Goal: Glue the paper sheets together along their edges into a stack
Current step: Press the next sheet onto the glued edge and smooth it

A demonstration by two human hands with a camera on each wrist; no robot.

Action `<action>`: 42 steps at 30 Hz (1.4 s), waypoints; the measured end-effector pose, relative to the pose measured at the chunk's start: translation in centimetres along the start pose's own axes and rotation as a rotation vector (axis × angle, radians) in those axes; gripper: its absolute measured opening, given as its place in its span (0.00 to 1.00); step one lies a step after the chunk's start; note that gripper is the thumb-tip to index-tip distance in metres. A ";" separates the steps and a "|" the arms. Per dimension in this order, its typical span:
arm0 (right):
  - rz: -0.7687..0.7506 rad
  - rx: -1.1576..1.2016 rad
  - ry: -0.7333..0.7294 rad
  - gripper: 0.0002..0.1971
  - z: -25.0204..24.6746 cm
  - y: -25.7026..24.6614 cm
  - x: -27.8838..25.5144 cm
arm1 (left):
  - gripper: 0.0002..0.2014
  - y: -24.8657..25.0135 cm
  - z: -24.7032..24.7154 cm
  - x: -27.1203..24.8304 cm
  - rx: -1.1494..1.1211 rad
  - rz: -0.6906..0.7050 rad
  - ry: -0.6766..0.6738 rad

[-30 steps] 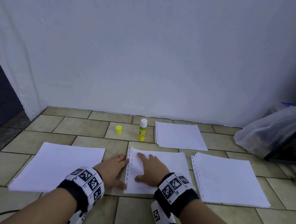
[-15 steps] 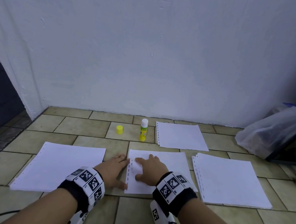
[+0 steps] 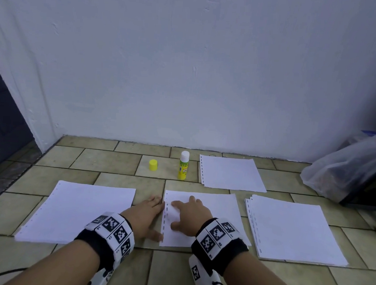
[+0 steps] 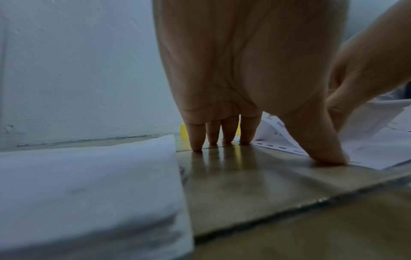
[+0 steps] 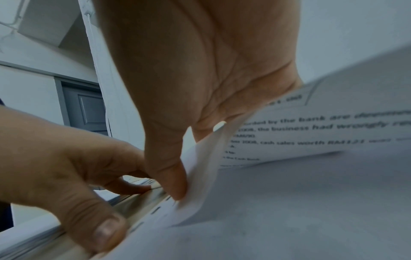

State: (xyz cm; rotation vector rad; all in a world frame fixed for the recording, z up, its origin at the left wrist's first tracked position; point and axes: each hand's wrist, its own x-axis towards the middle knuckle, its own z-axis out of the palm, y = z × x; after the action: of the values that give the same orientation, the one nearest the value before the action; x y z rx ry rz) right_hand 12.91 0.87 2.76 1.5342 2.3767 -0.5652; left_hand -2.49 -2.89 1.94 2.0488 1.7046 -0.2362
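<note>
Both hands are pressed flat on the tiled floor [image 3: 115,160] at the punched left edge of the middle paper sheets [image 3: 218,210]. No grip is taken by the left hand [image 3: 147,214]: its fingers [image 4: 196,139] are held straight with their tips on the tile, and the thumb is set against the perforated margin of the sheets. Spread, straight fingers of the right hand [image 3: 189,217] are laid on top of the sheets, just inside the row of holes; nothing is grasped. In the right wrist view a top sheet [image 5: 311,126] with printed text on its underside is seen lifted and curved above the sheet below, with the right thumb at its punched edge.

A large white wall [image 3: 187,65] is seen behind the floor. Of the papers, the widest is the left sheet pile [image 3: 79,210], laid well apart to the left of the hands. A fanned right sheet pile [image 3: 291,232] is placed just beside the middle sheets. A far sheet [image 3: 231,172] is laid near the wall. A translucent plastic bag [image 3: 346,169] is slumped at the right edge of the head view.

An uncapped glue stick [image 3: 183,166] is stood upright just left of the far sheet. Its yellow cap [image 3: 153,164] is set on the tile nearby, to the left, not touching it.
</note>
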 end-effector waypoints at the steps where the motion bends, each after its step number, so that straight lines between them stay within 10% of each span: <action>1: 0.001 -0.001 -0.003 0.32 -0.1 0.0 0.0 | 0.49 0.0 0.0 0.0 0.000 0.000 0.000; 42: 0.007 0.025 0.006 0.32 -0.3 0.0 -0.4 | 0.48 0.0 0.0 -0.2 0.014 -0.003 -0.003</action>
State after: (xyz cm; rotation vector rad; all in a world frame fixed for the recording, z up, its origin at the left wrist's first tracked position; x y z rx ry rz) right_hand 13.10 0.74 3.21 1.5559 2.3772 -0.5918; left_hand -2.49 -3.08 2.00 2.0549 1.7092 -0.2530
